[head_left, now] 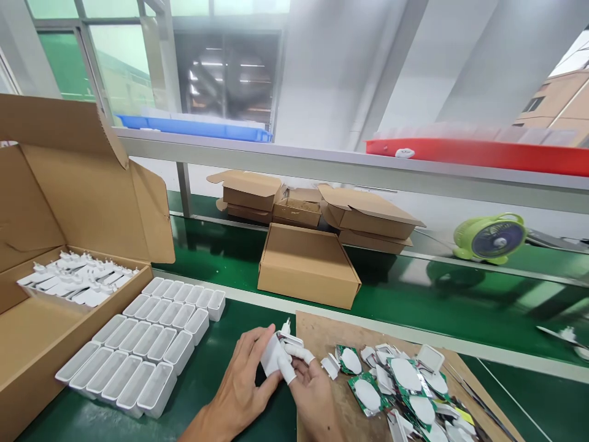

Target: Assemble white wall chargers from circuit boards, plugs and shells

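Observation:
My left hand (237,377) is closed on a white plastic housing (272,355), its thumb under it and fingers along the far side. My right hand (315,393), with white finger covers on two fingers, grips the same housing from the right. A small white piece with plug pins (286,328) sits at the housing's top end; whether it is joined to it I cannot tell. Just right of my right hand, green circuit boards (367,393) with white oval pads lie in a pile with small white plastic parts (330,366) on a brown board (317,325).
Rows of white open housings (131,368) stand at left beside an open cardboard box (133,288) holding white plug parts (78,279). Ahead are a closed carton (308,264), more cartons (368,212) and a green fan (492,238). Tweezers (478,399) lie at right. A shelf (285,150) crosses above.

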Demonstrator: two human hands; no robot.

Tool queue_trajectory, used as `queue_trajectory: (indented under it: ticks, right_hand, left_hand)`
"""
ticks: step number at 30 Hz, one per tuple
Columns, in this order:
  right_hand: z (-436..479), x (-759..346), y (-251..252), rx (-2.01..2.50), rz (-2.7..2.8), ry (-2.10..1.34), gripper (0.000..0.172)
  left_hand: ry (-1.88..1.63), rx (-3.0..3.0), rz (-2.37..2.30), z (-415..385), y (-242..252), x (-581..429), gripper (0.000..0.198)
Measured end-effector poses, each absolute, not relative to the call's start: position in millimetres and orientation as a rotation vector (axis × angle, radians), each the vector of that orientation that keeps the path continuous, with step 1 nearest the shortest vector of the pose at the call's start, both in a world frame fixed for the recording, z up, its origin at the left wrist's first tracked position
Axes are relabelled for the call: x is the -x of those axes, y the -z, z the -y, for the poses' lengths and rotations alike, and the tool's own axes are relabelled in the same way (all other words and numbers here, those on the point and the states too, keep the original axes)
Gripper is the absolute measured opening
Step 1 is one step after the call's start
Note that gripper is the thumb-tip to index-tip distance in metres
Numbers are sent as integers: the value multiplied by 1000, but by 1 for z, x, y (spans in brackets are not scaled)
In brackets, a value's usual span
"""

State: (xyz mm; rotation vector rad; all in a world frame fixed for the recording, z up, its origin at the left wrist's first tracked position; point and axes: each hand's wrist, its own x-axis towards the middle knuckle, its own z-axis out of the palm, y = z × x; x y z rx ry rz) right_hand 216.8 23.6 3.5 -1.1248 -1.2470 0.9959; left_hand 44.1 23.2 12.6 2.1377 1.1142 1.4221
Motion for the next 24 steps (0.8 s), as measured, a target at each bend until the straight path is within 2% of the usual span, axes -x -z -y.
queue_trajectory:
  ticks: [5, 8, 10, 14, 18, 20, 23, 24]
  right_hand:
    - [-13, -224, -6, 1362, 1560, -634, 24]
    - [-12, -228, -3, 1435, 1597, -544, 25]
    - [-13, -229, 2, 1406, 1616, -520, 24]
    - [-12, -226, 16, 1249, 1654, -503, 18]
    - [-13, -232, 15, 1210, 1665, -520, 23]
    - [-23, -243, -4, 1214, 1640, -483, 26]
    - [-56, -267, -58, 1241, 1486, -411, 38]
    - [-71, -276, -80, 1251, 1440, -420, 42]
  left_hand:
    - [-1285, -2067, -1113, -21, -10, -42, 54]
    - [-1259, -2059, -1092, -20, -12, -39, 30]
    - [-1236, -2077, -1066, -21, -13, -38, 23]
    - [-1181, -2080, -1062, -20, -10, -39, 28]
    - [-1130, -2090, -1085, -19, -13, -39, 39]
    - [-1073, -2155, -1101, -24, -32, -35, 39]
    - [-1085, -2189, -1121, -45, -91, -21, 17]
    - [-1131, -2133, -1121, -57, -116, -15, 20]
